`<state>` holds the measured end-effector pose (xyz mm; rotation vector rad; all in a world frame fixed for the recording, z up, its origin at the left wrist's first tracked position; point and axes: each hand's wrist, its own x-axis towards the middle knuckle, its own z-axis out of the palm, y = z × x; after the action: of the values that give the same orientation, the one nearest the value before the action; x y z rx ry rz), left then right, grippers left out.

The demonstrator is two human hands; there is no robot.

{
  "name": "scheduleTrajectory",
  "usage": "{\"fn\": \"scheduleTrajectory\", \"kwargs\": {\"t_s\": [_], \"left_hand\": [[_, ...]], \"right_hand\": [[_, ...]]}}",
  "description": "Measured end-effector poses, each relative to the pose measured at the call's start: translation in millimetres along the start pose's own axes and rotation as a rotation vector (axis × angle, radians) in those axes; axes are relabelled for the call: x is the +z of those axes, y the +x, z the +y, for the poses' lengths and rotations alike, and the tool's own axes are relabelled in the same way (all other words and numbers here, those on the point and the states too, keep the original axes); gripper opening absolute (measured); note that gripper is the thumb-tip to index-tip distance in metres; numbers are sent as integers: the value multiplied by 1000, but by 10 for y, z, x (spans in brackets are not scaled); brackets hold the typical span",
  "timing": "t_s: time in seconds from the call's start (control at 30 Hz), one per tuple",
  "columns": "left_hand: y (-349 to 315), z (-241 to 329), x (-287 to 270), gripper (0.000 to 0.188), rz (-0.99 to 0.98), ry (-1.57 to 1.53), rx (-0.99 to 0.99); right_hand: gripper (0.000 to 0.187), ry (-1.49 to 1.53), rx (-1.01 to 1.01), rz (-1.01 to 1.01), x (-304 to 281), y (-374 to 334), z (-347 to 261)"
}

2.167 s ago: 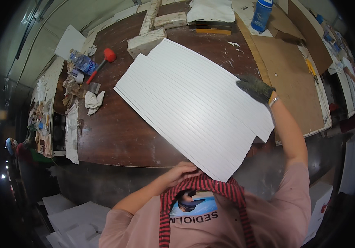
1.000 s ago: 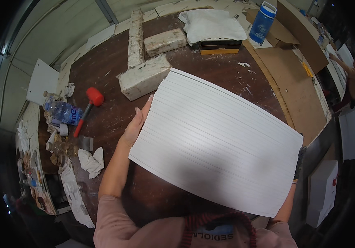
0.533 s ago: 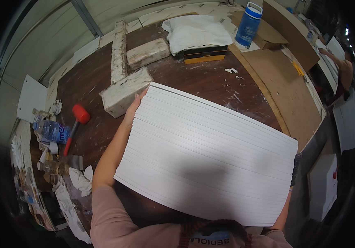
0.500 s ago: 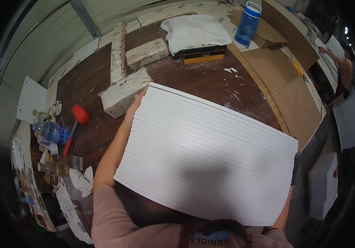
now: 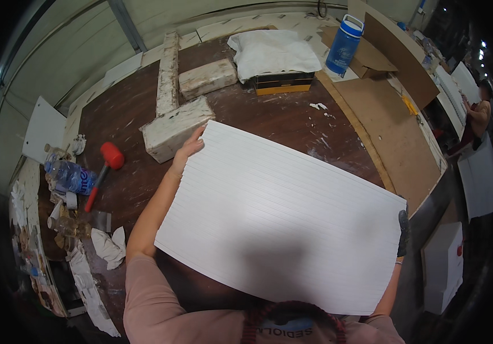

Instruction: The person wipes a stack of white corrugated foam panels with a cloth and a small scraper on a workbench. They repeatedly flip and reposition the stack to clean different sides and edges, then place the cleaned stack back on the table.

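Note:
Between my hands is a wide white stack (image 5: 281,212) of what look like thin boards or sheets, with fine parallel lines running along its length. It lies tilted across the table in front of me, its far left corner close to a wrapped block. My left hand (image 5: 189,150), bare, is closed on the stack's far left end, thumb near the corner. At the right end my right hand (image 5: 403,232), in a dark glove, presses against the edge. Most of its fingers are hidden by the stack.
Several whitish taped blocks (image 5: 179,129) lie beyond the stack on the dark table (image 5: 132,189). A red mallet (image 5: 110,156), plastic bottles (image 5: 71,178) and a crumpled cloth (image 5: 109,246) are at left. A blue bottle (image 5: 345,46) stands far right. Another person (image 5: 478,114) works at the right.
The stack's right end has shifted slightly left and toward me, and its lines look finer. More of my left hand's fingers and my right glove now show.

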<state>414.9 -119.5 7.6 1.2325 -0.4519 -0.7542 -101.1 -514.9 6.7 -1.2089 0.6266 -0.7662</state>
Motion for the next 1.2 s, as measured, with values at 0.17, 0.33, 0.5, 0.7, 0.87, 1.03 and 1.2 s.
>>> {"fn": "scheduleTrajectory", "kwargs": {"t_s": [0.17,0.33,0.5,0.7,0.87,1.03,1.2], "left_hand": [[-178,-38,-113,76,57,61,56],[-661,-142,-468,82,135,-49,45],[-1553,-202,-924,83,351,51,114],[-2823,-347,-1541,80,517,-35,218],[-3239,-297,-1825,70,821,47,213],[-3022,-145,-1940,63,841,-99,168],[-2884,-204,-2263,59,1014,116,55]], "right_hand": [[54,-6,36,-29,116,53,14],[53,-27,112,-115,376,221,93],[55,-182,225,-306,854,653,194],[55,-200,184,-564,1980,1248,441],[55,-398,146,-703,2958,1803,833],[49,-377,146,-829,3240,2372,1254],[47,-383,-44,-984,3174,2745,1672]]}}
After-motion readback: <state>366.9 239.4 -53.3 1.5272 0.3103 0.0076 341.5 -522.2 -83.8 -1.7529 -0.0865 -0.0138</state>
